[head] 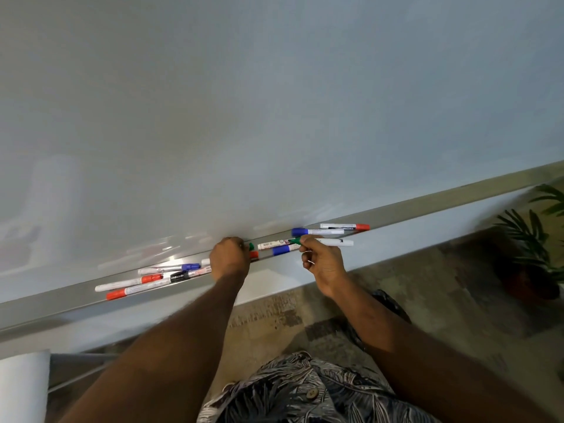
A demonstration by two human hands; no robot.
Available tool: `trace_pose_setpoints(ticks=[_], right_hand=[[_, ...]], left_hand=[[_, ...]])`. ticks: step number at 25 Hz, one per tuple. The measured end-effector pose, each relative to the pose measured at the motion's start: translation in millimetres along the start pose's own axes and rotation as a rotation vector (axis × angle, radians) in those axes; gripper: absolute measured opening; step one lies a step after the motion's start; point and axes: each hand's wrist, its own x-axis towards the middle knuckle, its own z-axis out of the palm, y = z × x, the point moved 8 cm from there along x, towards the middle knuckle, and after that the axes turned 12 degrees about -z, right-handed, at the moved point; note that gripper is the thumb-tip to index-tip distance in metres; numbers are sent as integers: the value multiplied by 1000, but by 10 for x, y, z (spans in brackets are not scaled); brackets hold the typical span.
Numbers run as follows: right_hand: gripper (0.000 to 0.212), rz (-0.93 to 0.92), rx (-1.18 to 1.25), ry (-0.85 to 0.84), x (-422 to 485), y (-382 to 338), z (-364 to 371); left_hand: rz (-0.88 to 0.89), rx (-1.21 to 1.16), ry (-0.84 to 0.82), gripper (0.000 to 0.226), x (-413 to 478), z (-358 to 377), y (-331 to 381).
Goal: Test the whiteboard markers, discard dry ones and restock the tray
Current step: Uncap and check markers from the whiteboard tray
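Nearest you is your leaf-patterned grey shirt (305, 389), with both bare forearms reaching up and away from it toward the board. Your right hand (323, 261) pinches a white-barrelled green-tipped marker (332, 242) between thumb and fingers, holding it level just above the front lip of the long grey metal marker tray (61, 303); its green end points left. Your left hand (229, 257) is curled closed over the tray, knuckles up, and you cannot tell what it grips; a small green cap (251, 246) and a red cap end (254, 254) show just beside it. Left of that hand lies a loose cluster of red, blue and black capped markers (146, 279) in the tray. Beyond your right hand more markers (329, 231) lie along the tray. Behind everything rises the pale grey whiteboard (274, 102).
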Motion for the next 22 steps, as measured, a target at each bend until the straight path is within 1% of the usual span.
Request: trace_pose_setpoints(ticks=[3, 8, 13, 16, 18, 22], right_hand=[[2, 1, 8, 15, 40, -25, -108], [2, 26, 11, 33, 69, 52, -173], [3, 13, 25, -2, 70, 25, -142], [2, 2, 29, 1, 73, -16, -126], [3, -12, 31, 6, 80, -46, -124], [2, -57, 20, -10, 70, -126, -54]], left_hand=[[12, 17, 54, 24, -24, 30, 3], [33, 26, 90, 21, -57, 65, 4], [31, -5, 84, 22, -51, 101, -14], [58, -8, 92, 22, -62, 64, -22], [121, -34, 101, 21, -98, -7, 0], [324, -204, 71, 19, -271, -242, 266]])
